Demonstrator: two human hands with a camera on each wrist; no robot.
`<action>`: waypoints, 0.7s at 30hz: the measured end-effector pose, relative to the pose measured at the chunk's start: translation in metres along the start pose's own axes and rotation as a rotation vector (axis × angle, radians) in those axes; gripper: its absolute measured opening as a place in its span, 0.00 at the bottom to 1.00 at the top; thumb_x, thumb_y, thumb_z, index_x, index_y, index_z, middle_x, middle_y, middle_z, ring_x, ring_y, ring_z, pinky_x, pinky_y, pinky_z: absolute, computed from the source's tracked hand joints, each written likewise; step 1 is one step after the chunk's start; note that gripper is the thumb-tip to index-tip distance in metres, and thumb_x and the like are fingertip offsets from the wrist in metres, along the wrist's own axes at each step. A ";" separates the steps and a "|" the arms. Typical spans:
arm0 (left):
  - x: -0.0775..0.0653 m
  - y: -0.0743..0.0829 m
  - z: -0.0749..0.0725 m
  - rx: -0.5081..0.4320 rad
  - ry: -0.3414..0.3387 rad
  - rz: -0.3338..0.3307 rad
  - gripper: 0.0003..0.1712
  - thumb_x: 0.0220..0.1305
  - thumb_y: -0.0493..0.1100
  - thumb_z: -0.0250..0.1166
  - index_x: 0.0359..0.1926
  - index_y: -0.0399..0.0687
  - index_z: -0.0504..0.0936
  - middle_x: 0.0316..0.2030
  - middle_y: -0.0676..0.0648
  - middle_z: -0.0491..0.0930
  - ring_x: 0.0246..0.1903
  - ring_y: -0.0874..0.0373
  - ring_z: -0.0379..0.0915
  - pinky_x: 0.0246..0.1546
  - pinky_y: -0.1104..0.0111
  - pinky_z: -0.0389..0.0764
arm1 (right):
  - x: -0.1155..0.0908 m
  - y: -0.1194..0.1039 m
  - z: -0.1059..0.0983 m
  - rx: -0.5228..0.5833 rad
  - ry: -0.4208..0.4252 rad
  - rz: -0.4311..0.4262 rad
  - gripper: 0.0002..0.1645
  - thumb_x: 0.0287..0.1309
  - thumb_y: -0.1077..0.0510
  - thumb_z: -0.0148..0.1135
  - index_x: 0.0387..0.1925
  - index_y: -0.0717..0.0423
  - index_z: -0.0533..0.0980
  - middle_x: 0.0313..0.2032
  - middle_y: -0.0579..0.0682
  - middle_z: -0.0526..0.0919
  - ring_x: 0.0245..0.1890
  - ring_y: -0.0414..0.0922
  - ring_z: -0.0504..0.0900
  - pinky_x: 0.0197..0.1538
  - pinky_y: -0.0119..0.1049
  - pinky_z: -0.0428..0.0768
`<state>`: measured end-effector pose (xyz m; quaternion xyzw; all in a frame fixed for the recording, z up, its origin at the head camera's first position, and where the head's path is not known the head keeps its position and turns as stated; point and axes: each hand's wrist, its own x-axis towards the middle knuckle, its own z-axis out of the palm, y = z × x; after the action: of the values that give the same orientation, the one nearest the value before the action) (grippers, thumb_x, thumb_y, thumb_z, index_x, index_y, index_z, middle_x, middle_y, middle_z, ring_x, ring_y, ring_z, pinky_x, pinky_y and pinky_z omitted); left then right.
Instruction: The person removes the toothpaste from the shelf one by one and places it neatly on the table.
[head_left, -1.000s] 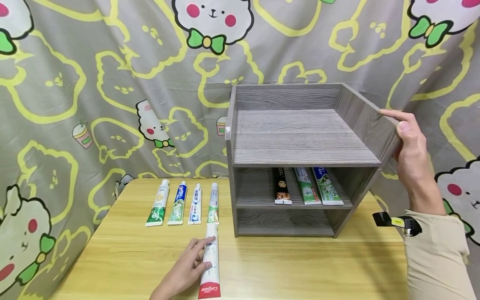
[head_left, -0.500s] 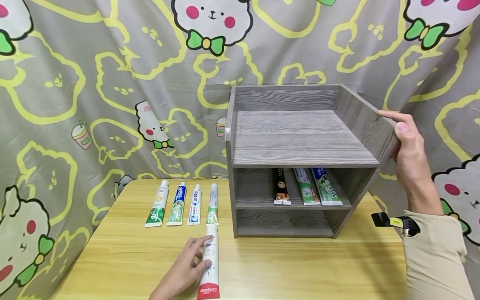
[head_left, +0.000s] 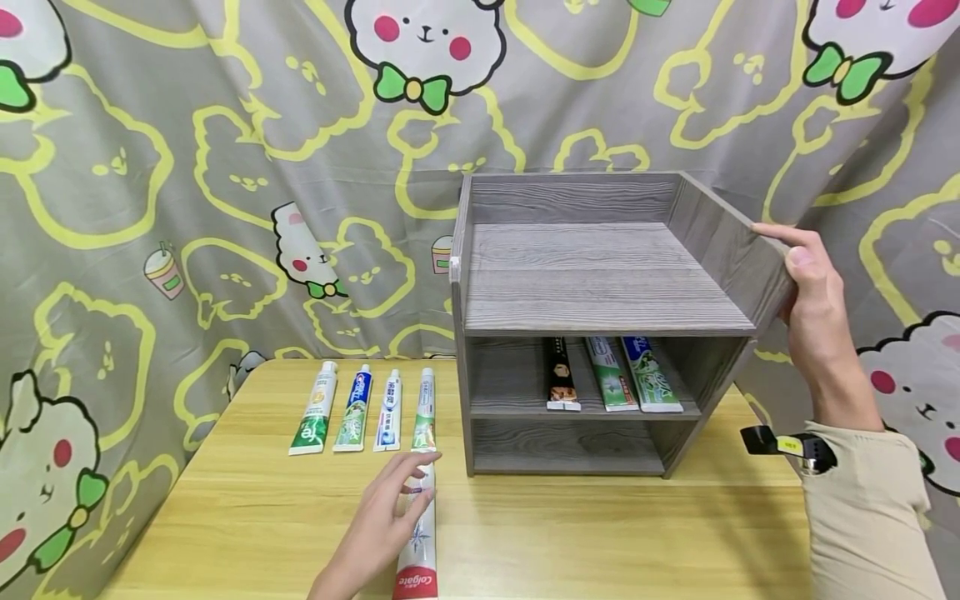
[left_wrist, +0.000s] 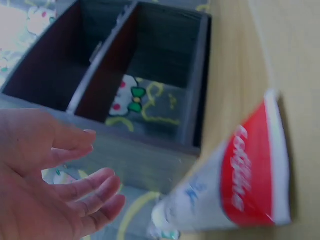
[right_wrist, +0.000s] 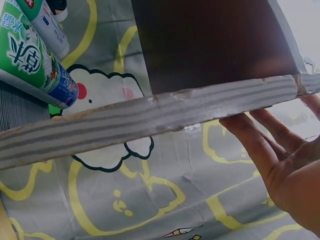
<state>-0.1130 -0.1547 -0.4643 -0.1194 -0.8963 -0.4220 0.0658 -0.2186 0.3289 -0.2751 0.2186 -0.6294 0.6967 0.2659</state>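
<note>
My left hand (head_left: 378,525) hovers over a white Colgate toothpaste tube (head_left: 417,554) with a red end, lying lengthwise near the table's front. In the left wrist view, the hand (left_wrist: 45,185) holds nothing; its relaxed fingers are apart from the tube (left_wrist: 250,170). My right hand (head_left: 817,308) rests against the right side of a grey wooden shelf unit (head_left: 592,275), one finger along its upper edge. Fairly straight fingers (right_wrist: 250,140) touch the panel's outer side in the right wrist view. Inside the unit, the middle shelf bears a black toothpaste tube (head_left: 561,379) and two green ones (head_left: 613,379).
Several toothpaste tubes lie in a row left of the unit: a green-and-white one (head_left: 315,408), a blue-and-green one (head_left: 354,408), a white-and-blue one (head_left: 388,412), and a slim green one (head_left: 424,408). A patterned curtain (head_left: 247,158) hangs behind the wooden table (head_left: 570,542).
My left hand has lifted off the Colgate tube, its fingers moving slightly forward. The tube stays on the table. My right hand keeps its place on the shelf unit.
</note>
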 end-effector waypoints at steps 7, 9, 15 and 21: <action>0.009 0.028 0.001 -0.080 0.041 0.115 0.24 0.68 0.36 0.69 0.62 0.61 0.80 0.55 0.62 0.80 0.48 0.62 0.77 0.49 0.61 0.83 | 0.000 0.000 0.000 -0.002 -0.005 0.008 0.25 0.73 0.54 0.48 0.66 0.58 0.74 0.51 0.56 0.73 0.37 0.47 0.75 0.31 0.29 0.79; 0.012 0.035 0.003 -0.101 0.059 0.161 0.23 0.68 0.35 0.69 0.61 0.60 0.81 0.54 0.63 0.80 0.48 0.61 0.78 0.48 0.62 0.83 | -0.001 -0.001 0.000 -0.013 0.001 0.011 0.25 0.73 0.54 0.48 0.66 0.58 0.74 0.52 0.56 0.72 0.37 0.47 0.75 0.30 0.29 0.79; 0.018 0.051 0.012 -0.162 0.117 0.296 0.22 0.68 0.35 0.68 0.59 0.58 0.81 0.53 0.64 0.81 0.46 0.57 0.80 0.46 0.65 0.82 | -0.001 -0.001 0.001 -0.014 0.002 0.006 0.25 0.73 0.54 0.47 0.66 0.58 0.74 0.53 0.56 0.72 0.38 0.48 0.74 0.32 0.29 0.77; 0.027 0.067 0.022 -0.185 0.156 0.409 0.20 0.69 0.36 0.67 0.60 0.53 0.81 0.53 0.61 0.80 0.46 0.60 0.78 0.47 0.65 0.81 | -0.001 -0.001 0.000 0.009 0.002 0.016 0.25 0.73 0.55 0.48 0.66 0.58 0.74 0.50 0.56 0.73 0.35 0.47 0.75 0.30 0.29 0.79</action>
<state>-0.1209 -0.0923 -0.4228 -0.2709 -0.8033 -0.4881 0.2076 -0.2170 0.3286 -0.2752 0.2140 -0.6278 0.7018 0.2599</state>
